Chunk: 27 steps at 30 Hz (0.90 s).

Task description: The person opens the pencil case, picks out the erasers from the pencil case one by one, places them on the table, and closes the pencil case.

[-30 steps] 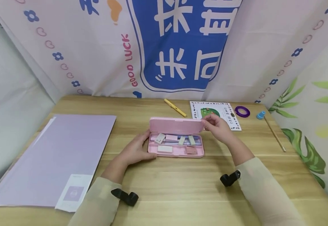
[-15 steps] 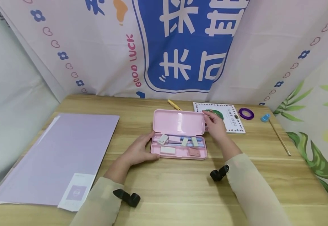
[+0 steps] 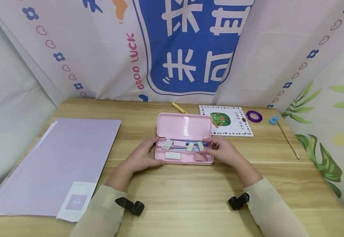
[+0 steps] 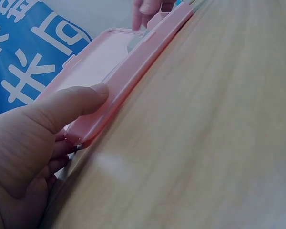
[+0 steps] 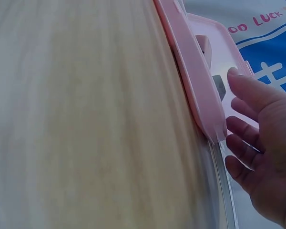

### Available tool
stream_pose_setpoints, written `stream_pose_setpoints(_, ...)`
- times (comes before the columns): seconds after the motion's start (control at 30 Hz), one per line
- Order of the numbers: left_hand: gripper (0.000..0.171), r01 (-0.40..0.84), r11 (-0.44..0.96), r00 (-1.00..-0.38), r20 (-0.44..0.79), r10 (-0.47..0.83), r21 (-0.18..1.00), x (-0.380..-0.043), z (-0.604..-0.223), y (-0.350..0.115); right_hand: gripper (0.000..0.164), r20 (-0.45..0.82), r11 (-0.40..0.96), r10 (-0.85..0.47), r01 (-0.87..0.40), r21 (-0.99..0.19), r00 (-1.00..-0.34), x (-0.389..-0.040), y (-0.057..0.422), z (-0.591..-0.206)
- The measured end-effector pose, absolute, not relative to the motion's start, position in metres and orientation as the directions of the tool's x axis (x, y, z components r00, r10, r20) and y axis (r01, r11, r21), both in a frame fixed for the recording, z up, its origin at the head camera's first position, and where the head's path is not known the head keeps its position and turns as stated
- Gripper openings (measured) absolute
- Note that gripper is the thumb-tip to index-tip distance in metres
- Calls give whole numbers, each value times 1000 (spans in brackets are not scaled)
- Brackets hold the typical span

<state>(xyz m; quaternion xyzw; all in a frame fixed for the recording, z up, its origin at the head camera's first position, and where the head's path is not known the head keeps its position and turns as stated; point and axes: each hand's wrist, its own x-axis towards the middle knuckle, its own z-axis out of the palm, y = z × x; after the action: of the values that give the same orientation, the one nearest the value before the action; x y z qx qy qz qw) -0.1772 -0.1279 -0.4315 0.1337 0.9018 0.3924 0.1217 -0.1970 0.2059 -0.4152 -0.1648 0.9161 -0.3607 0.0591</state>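
Observation:
A pink pencil case (image 3: 184,126) stands with its lid raised in the middle of the table. Inside lie several erasers, among them a white one (image 3: 172,155), a pink one (image 3: 179,144), a reddish one (image 3: 200,157) and a pale green one (image 3: 200,146), with bluish pens partly under them. My left hand (image 3: 139,157) grips the case's left end, the thumb on its front wall in the left wrist view. At the right end, my right hand (image 3: 225,150) reaches over the rim, thumb and fingers spread beside the green eraser; the right wrist view shows nothing held.
A lilac folder (image 3: 71,154) covers the table's left side. Behind the case lie a yellow pen (image 3: 179,108), partly hidden by the lid, and a white picture booklet (image 3: 234,120). Further right are a purple ring (image 3: 253,116), a small blue cap-like piece (image 3: 274,120) and a pencil (image 3: 288,141).
The case's lid has swung further back. My right hand has let go of the lid and come down to the case's right end. The left hand keeps its grip.

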Motion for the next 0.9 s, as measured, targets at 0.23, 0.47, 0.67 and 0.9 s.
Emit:
stream_pose_setpoints(0.23,99,143,671,-934,-125,335,727,-177,-432,-128,57,-92,752,-350,-221,-621,-932,-199,201,-416)
stream_pose_setpoints(0.47,98,156,669,-933,-113,340,727,-177,-432,-128,55,-119,729,-315,-160,-666,-942,-200,202,-417)
stream_pose_setpoints(0.67,99,151,671,-932,-122,341,726,-177,-433,-126,58,-69,691,-197,-88,-717,-978,-188,234,-417)
stream_pose_setpoints(0.9,101,136,677,-935,-132,329,723,-178,-433,-127,61,-6,759,-30,-19,-650,-1000,-166,309,-420)
